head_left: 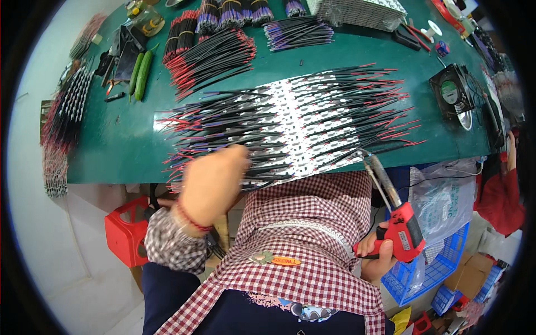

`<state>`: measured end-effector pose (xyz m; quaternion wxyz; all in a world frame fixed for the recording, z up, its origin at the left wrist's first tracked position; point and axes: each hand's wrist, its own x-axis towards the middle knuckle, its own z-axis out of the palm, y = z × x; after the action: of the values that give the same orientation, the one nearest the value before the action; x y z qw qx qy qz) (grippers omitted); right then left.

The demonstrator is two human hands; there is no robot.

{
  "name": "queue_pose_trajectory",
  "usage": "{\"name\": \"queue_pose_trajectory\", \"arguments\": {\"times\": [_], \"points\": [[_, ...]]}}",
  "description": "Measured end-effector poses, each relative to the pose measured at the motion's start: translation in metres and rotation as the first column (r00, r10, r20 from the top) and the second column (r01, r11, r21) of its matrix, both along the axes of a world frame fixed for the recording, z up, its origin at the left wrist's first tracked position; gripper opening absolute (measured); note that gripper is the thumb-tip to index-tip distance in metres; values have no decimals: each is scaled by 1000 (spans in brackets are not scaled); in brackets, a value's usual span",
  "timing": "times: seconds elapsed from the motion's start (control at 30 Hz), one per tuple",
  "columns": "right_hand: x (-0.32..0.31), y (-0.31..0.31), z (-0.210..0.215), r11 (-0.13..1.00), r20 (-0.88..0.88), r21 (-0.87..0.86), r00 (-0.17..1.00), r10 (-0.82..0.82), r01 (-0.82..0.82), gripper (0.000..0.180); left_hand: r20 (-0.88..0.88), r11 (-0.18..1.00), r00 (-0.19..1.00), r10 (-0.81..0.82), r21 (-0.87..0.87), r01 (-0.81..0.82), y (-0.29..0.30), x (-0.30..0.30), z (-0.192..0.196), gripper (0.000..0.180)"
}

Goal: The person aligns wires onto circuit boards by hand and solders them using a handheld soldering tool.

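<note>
My right hand point(379, 254) is wrapped round the handle of a red soldering gun point(406, 234). The gun's metal tip points up and left, at the near right edge of a white circuit board panel point(294, 125). Rows of black wires point(357, 106) with red ends stick out from the panel's right side, and more with red and purple ends from its left. Over the near left wires hovers my left hand point(215, 178), its fingers curled. Its fingertips are hidden from view, so what they pinch, if anything, does not show.
Bundles of black wires point(231, 14) and loose wire piles point(212, 58) lie at the back. Two cucumbers point(143, 75) are at left on the green table point(128, 145). A small black fan point(451, 89) stands right. Below are a red stool point(125, 231) and a blue crate point(402, 279).
</note>
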<state>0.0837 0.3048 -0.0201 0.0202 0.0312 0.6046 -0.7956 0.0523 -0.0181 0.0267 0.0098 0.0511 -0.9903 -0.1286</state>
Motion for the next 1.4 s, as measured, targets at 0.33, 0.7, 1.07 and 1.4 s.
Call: {"name": "queue_pose_trajectory", "arguments": {"times": [0.33,0.7,1.07,1.4], "points": [[-54,-2,27,987,-253,-136,960,-122,90,43,-137,973,982,-132,173,155,88,-47,-1,75],[-62,12,40,976,-265,-156,946,-188,150,43,-190,967,965,-183,142,211,89,-87,-43,40],[-69,8,53,933,-226,-212,914,-337,292,46,-164,980,983,-84,167,111,102,-90,-50,23],[-105,-54,56,677,-84,-716,983,161,-172,46,-177,367,971,160,924,108,50,-58,-20,20]]}}
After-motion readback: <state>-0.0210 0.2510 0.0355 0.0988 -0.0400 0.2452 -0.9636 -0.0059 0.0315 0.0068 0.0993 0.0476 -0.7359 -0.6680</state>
